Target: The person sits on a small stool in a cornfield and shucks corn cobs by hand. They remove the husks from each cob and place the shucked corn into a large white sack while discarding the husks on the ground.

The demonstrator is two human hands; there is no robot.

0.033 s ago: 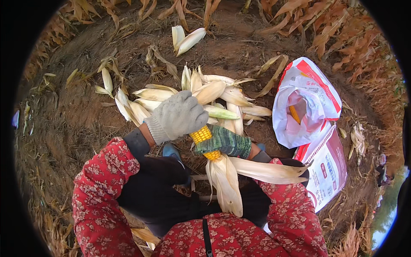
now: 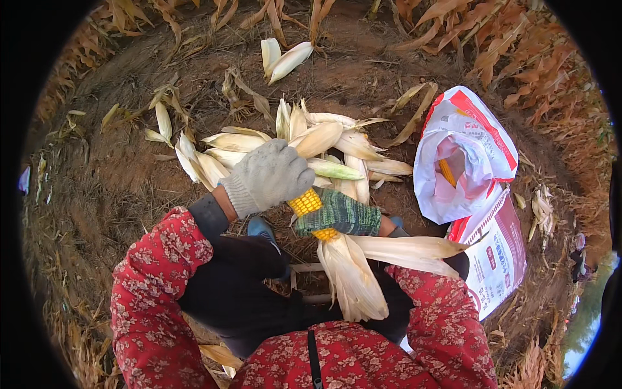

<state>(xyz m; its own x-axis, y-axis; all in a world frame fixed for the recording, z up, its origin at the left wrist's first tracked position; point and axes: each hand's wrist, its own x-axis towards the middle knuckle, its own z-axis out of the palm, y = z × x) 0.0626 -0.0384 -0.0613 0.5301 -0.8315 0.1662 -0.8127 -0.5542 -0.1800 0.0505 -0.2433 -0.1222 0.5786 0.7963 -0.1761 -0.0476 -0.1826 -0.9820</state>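
Observation:
A yellow corn cob (image 2: pixel 306 203) is gripped between both hands. My left hand (image 2: pixel 267 176), in a grey knit glove, is closed over its upper end. My right hand (image 2: pixel 340 217), in a green striped glove, clasps its lower end, where peeled pale husk leaves (image 2: pixel 353 275) hang toward my lap. Just beyond the hands lies a pile of unhusked cobs (image 2: pixel 324 149) on the bare soil.
A white and red woven sack (image 2: pixel 463 152) lies open at the right with a yellow cob inside. Two husked-leaf cobs (image 2: pixel 278 57) lie farther out. Dry brown corn stalks and leaves ring the dirt patch. My knees in dark trousers are below.

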